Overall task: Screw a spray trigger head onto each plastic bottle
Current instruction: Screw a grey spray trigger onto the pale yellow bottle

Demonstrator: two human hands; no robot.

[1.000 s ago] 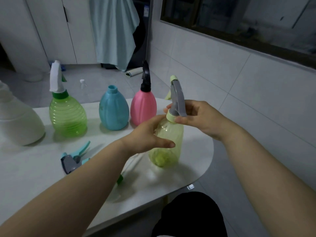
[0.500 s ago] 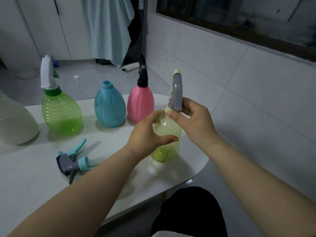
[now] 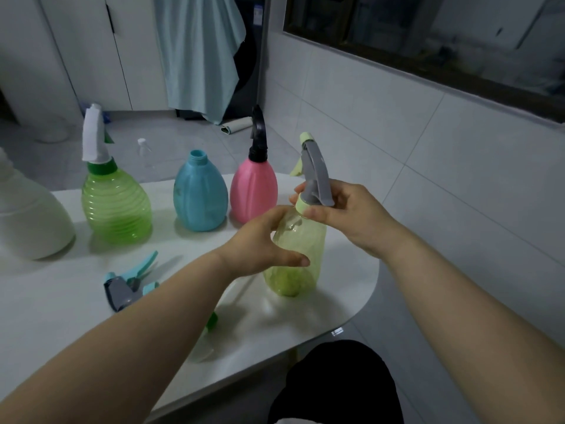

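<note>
White surface point(image 3: 46, 301) with round corner, close to wall. Wall point(image 3: 428, 154) of big pale tiles on right. Dark-framed window point(image 3: 428, 32) high up in wall. Light blue cloth point(image 3: 198, 50) hangs at back, reaches down near floor. White cupboard doors point(image 3: 91, 50) to its left. Grey tiled floor point(image 3: 183, 142) behind surface. Rolled-up thing point(image 3: 237, 127) lies on floor below cloth.

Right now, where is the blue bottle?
In the head view, left of centre, the blue bottle stands between the green bottle and the pink bottle.
</note>
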